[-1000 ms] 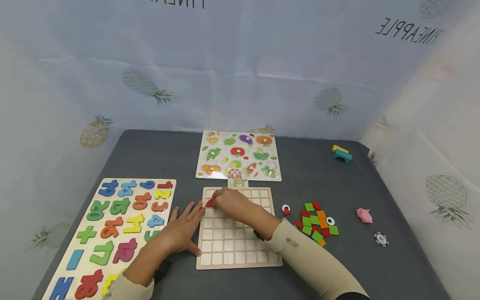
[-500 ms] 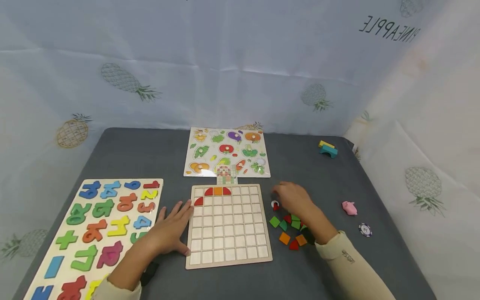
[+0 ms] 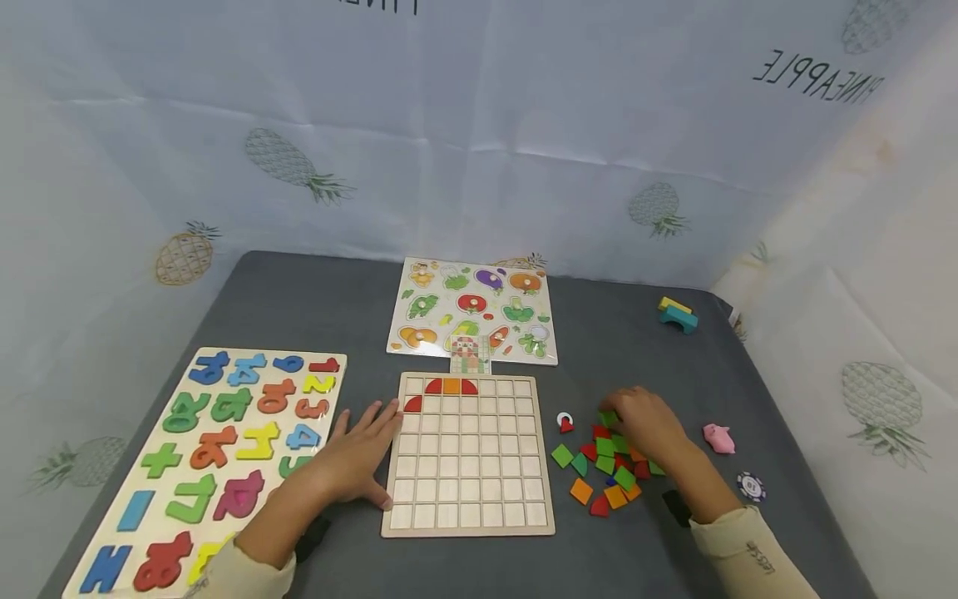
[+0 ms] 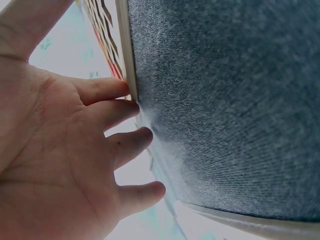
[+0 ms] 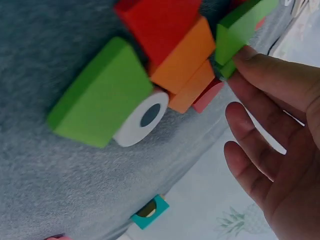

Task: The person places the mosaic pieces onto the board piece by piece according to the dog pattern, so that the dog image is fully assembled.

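Observation:
My left hand (image 3: 358,457) lies with fingers spread, its fingertips and thumb at the left edge of a wooden grid board (image 3: 479,532); in the left wrist view the fingers (image 4: 132,145) meet the board's rim. In the board's upper left sit an orange square (image 3: 452,386) and red quarter-round tiles (image 3: 412,404). Over the pile of loose tiles at the right, my right hand (image 3: 647,424) pinches a green square tile (image 5: 240,30) between thumb and finger. Red and orange tiles (image 5: 182,52), another green tile (image 5: 102,95) and a white ring (image 5: 142,120) lie close by.
A number puzzle board (image 3: 150,416) lies at the left. Behind the grid board are a small pattern card (image 3: 470,355) and a vegetable puzzle (image 3: 516,353). On the right lie a pink pig (image 3: 718,438), a poker chip (image 3: 751,486), and teal and yellow blocks (image 3: 678,318).
My right hand has left the grid board, where a red tile now shows, and moved right to the loose tiles, taking hold of a green one. My left hand stays at the board's edge.

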Tool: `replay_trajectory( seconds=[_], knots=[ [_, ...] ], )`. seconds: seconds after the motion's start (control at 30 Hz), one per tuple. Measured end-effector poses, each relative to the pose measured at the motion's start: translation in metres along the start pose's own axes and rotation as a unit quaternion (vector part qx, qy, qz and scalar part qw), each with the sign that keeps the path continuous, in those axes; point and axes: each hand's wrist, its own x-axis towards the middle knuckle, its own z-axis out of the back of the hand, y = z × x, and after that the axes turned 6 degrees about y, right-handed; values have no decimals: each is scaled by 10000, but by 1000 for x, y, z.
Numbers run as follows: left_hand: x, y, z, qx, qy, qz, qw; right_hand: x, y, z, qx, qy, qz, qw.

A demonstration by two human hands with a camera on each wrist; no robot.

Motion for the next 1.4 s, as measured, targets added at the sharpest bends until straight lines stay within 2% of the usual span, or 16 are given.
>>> replay_trajectory(
  seconds=[0.23, 0.33, 0.5, 0.6, 0.73, 0.87, 1.0, 1.2, 1.4],
  knots=[
    [-1, -2, 1, 46, -15, -47, 10000, 12, 7, 4, 237, 87, -266, 9993],
    [-1, -2, 2, 93, -6, -63, 9999, 26, 25, 8, 585, -58, -38, 9983],
    [0, -3, 1, 131, -11, -77, 9999, 55, 84, 14, 1385, -125, 881, 9863],
    [1, -4, 0, 79, -26, -123, 9999, 73, 124, 14, 1718, 14, 1226, 9775],
    [2, -4, 0, 29, -22, -177, 9998, 96, 173, 10, 1732, 197, 1463, 9738],
    [1, -4, 2, 63, -11, -130, 9999, 113, 204, 3, 1491, 153, 1747, 9731],
    [0, -3, 2, 108, -13, -43, 9999, 122, 219, -4, 1372, 114, 1860, 9729],
    [-3, -1, 3, 138, -28, 62, 9999, 124, 228, -8, 1266, 349, 1782, 9752],
    [-4, -2, 4, 177, -85, 70, 9998, 122, 230, -9, 800, 149, 1789, 9805]
  ],
)
